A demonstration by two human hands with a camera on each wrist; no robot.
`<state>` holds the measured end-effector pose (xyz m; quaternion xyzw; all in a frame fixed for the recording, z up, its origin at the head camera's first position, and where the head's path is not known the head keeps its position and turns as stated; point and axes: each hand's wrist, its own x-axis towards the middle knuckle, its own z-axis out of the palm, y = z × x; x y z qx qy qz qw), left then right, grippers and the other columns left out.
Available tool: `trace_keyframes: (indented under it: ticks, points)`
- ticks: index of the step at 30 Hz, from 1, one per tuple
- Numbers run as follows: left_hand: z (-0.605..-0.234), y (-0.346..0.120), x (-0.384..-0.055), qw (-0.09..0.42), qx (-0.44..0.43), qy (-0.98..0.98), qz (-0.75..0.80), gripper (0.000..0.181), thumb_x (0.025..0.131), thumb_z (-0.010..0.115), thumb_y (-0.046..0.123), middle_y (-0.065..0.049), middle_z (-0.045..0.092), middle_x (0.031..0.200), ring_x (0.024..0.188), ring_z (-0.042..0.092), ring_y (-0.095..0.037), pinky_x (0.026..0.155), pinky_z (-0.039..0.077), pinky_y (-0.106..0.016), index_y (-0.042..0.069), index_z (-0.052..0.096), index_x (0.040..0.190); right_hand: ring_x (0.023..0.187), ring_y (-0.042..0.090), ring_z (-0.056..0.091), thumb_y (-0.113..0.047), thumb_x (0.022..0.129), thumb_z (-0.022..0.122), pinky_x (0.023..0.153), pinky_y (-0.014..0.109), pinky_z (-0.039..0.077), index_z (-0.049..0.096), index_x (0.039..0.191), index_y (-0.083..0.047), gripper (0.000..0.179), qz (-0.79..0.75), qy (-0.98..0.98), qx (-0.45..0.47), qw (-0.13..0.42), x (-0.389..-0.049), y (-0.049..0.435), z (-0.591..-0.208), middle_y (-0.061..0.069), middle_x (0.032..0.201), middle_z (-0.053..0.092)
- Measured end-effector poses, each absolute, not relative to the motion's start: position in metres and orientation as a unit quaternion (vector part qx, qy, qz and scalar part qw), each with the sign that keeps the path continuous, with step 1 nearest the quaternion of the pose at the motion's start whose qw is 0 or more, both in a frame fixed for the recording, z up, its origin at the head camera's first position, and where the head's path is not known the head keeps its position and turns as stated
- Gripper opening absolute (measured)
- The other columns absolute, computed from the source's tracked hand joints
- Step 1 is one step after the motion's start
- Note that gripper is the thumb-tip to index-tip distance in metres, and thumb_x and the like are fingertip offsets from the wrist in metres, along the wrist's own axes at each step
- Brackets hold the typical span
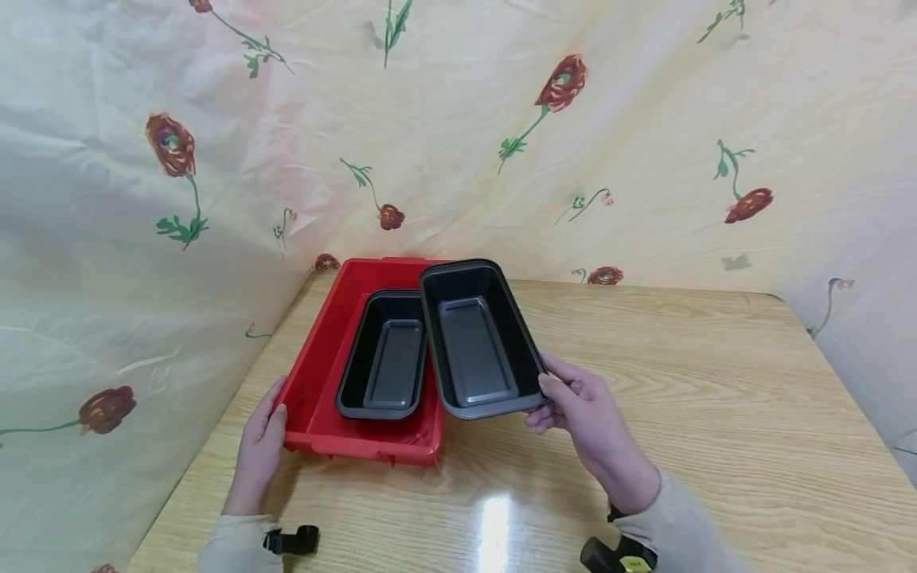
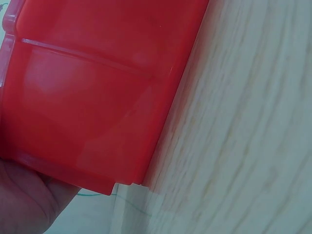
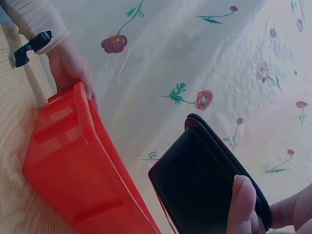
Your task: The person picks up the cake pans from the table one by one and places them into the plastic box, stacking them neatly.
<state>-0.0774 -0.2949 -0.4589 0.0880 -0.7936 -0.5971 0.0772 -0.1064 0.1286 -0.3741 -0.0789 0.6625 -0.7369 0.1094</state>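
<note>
A red plastic bin point(image 1: 365, 447) stands on the table, its outer wall point(image 2: 87, 102) filling much of the left wrist view. My left hand point(image 1: 259, 446) grips the bin's rim near its front left corner, thumb toward the near side. One dark loaf pan point(image 1: 394, 362) lies inside the bin. My right hand point(image 1: 587, 418) pinches the near right corner of a second dark loaf pan point(image 1: 476, 350), thumb on the rim and fingers beneath. This pan is tilted above the bin's right side, covering part of the first pan. Its dark underside point(image 3: 200, 180) shows in the right wrist view.
The wooden table point(image 1: 688, 382) extends to the right of the bin. Behind and at the left hangs a cream cloth point(image 1: 444, 143) printed with red flowers, close to the table's edges. A black strapped device point(image 1: 619, 555) sits on the right wrist.
</note>
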Motion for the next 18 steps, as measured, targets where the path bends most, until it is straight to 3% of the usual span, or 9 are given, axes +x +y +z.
trace_keyframes:
  ticks: [18]
  points:
    - [-0.458, -0.292, -0.075, 0.079, 0.096, -0.797, -0.592, 0.05, 0.107, 0.034, 0.024, -0.011, 0.03, 0.155, 0.133, 0.035, -0.033, 0.085, 0.046, -0.013, 0.025, 0.026, 0.156, 0.061, 0.015, 0.066, -0.005, 0.102, 0.045, 0.059, 0.027, 0.056, 0.043, 0.144, 0.001, 0.043, -0.749, 0.644, -0.081, 0.132, -0.11, 0.108, -0.375, 0.013, 0.089, 0.071]
